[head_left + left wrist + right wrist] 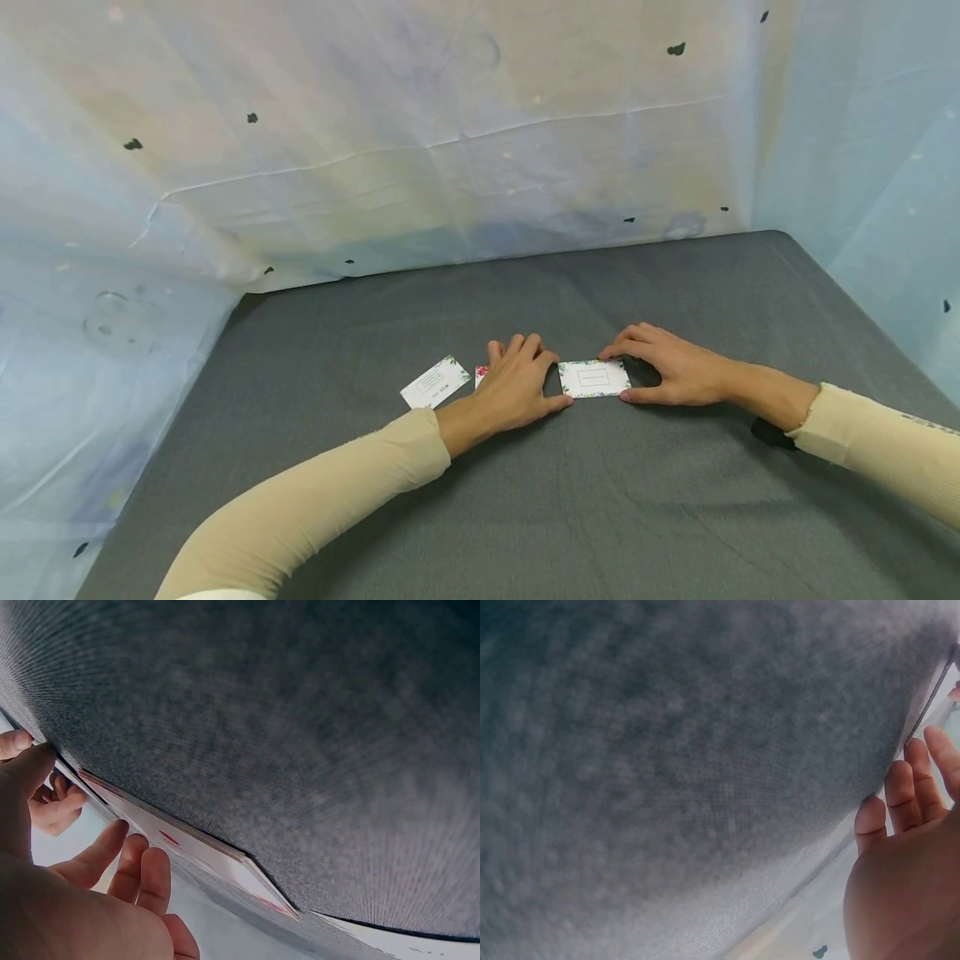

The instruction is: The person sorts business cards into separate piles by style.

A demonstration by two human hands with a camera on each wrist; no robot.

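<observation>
A white card (592,388) with a leafy printed border and a small framed box in its middle lies between the two hands. My left hand (513,385) holds it at the left corners with thumb and index finger. At the right corners, the thumb and fingers of my right hand (681,367) hold the same card. Beneath the left palm is a small stack of cards (187,841) with red print, mostly covered in the head view. The right wrist view shows the held card only as a thin edge beside the fingertips.
Left of the stack, a white printed card (435,383) lies at a slant on the dark grey cloth-covered table (480,500). Pale patterned fabric (420,125) hangs as walls behind the table and along its sides.
</observation>
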